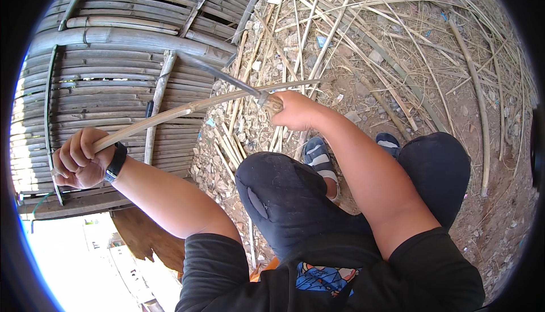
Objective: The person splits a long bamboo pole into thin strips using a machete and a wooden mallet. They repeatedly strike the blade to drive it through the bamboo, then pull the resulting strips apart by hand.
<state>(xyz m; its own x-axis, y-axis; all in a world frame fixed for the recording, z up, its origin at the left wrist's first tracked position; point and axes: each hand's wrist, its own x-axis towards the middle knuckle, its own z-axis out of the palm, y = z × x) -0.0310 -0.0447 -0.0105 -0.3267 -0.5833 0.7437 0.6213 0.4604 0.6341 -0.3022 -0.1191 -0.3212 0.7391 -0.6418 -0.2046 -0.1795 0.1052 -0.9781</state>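
Note:
My left hand, with a black watch at the wrist, is closed around one end of a long split bamboo strip. The strip slants up to the right, bowing slightly, and passes in front of my right hand. Gripped in my right hand is a long-bladed knife with a light brown handle. Its dark blade points up and left, crossing the strip near the handle. Whether the edge touches the strip I cannot tell.
A bamboo slat wall with round poles stands on the left. Bamboo strips and shavings litter the stony ground ahead and to the right. My bent knees and sandalled feet are below my arms. A brown sheet lies at lower left.

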